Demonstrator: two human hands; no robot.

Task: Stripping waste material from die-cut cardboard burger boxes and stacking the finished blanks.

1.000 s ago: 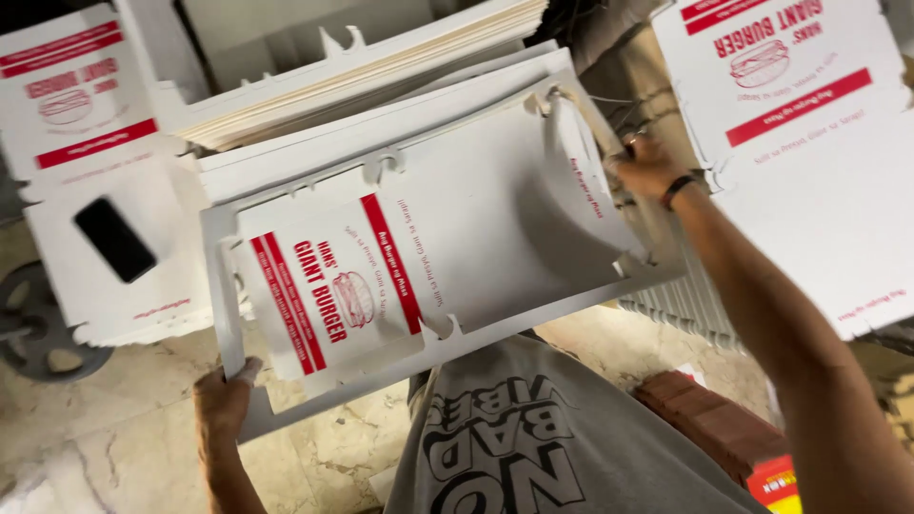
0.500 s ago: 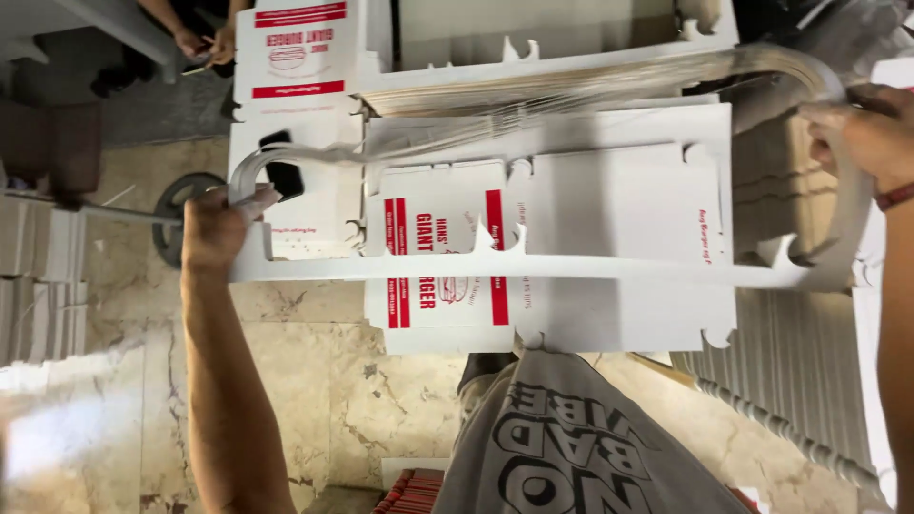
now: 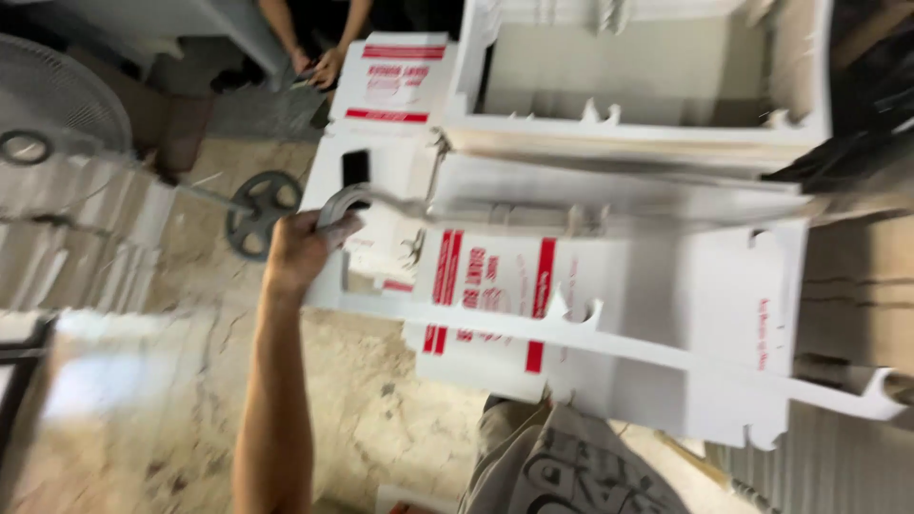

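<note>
A pedestal fan stands far left of the flat box blank, its round base on the stone floor just left of the left hand. That left hand is closed on the curled corner of a white cardboard frame strip — the strip runs rightward across the red-and-white blank. Above the blank lies a stack of white cardboard sheets. Another person's hands work up beyond it. The right hand is out of view.
</note>
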